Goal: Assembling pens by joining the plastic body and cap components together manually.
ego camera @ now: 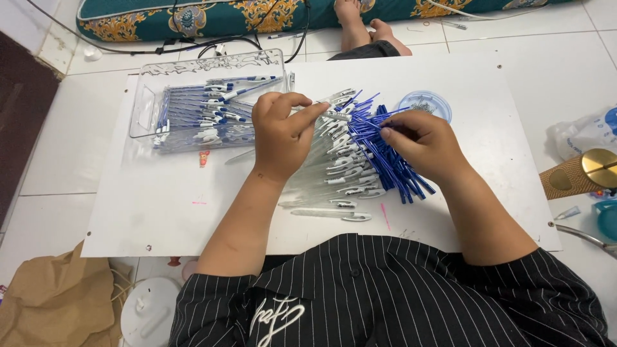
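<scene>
My left hand [280, 133] pinches a clear pen barrel [334, 115] with a white clip, above a row of several empty clear barrels [334, 177] on a white board [167, 212]. My right hand [424, 142] holds a thin blue ink refill [369, 122] whose tip points at the open end of that barrel. Under and beside the right hand lies a heap of blue refills [392, 170]. At the board's back left stands a clear plastic tray [144, 109] with several assembled blue and white pens [205, 112] in it.
A small round clear lid [425, 103] lies behind the refills. Another person's bare feet [366, 26] and a patterned teal cushion [193, 16] are at the back, with black cables. A brown paper bag [58, 299] and white lid [149, 311] sit at front left; plastic bag and containers at right.
</scene>
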